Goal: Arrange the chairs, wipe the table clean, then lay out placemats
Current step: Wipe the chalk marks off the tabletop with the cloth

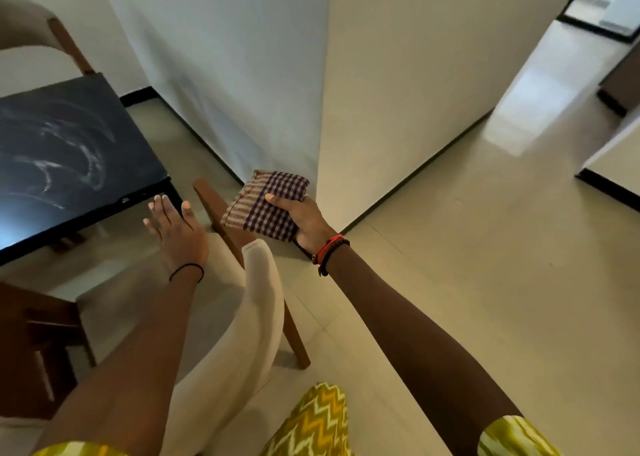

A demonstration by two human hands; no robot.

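Note:
A dark glossy table (pixel 69 143) with pale wipe streaks fills the left. A cream-upholstered chair (pixel 256 303) with brown wooden legs stands below my arms, at the table's near corner. My right hand (pixel 304 220) grips a folded purple-and-cream checked cloth (pixel 266 199), held in the air over the chair's back leg. My left hand (pixel 176 227) hovers above the chair seat near the table's corner, fingers spread and nothing in it. A second chair's curved back (pixel 31 25) shows beyond the table at top left.
A white wall corner (pixel 322 109) juts out just past the cloth. Pale tiled floor (pixel 485 247) stretches right toward a doorway (pixel 602 12). A dark wooden piece of furniture (pixel 31 351) sits at lower left.

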